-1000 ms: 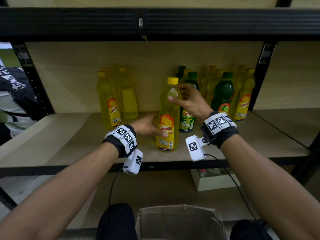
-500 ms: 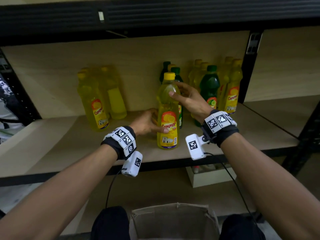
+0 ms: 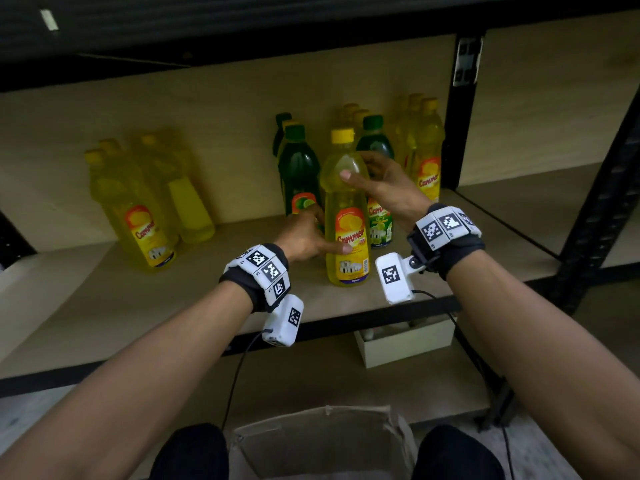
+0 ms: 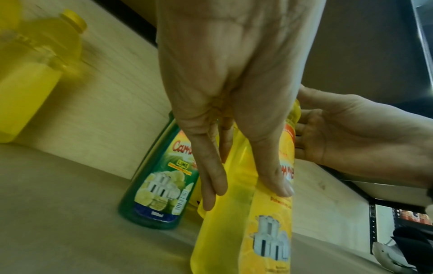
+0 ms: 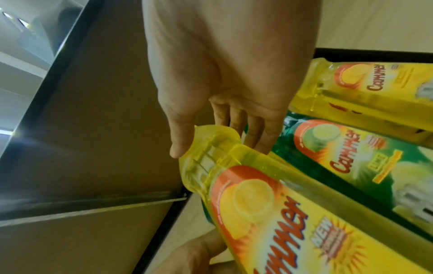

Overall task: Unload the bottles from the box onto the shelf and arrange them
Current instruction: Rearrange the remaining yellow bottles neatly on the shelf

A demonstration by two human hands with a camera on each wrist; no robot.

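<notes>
The shelf (image 3: 86, 306) spans the whole scene in front of me, a pale wooden board on a black metal frame. Near me, low between my knees, sits the cardboard box (image 3: 322, 441) with its flaps up; what lies inside is hidden. A small white carton (image 3: 405, 344) rests on the lower level, under the shelf's near edge.

Far right on the shelf stands a cluster of yellow and green bottles (image 3: 422, 147) against the back panel. Far left stands a separate group of yellow bottles (image 3: 138, 216) — well apart from the rest.

Between the two groups, nearer to me, the yellow bottle (image 3: 348, 216) stands upright on the shelf. A green bottle (image 3: 298, 171) stands just behind it to the left.

My left hand (image 3: 304, 237) grips the yellow bottle low down — thumb across the front label, fingers (image 4: 211, 178) along its side. My right hand (image 3: 384, 185) grasps its shoulder below the yellow cap, thumb on the front and fingers round the back.
</notes>
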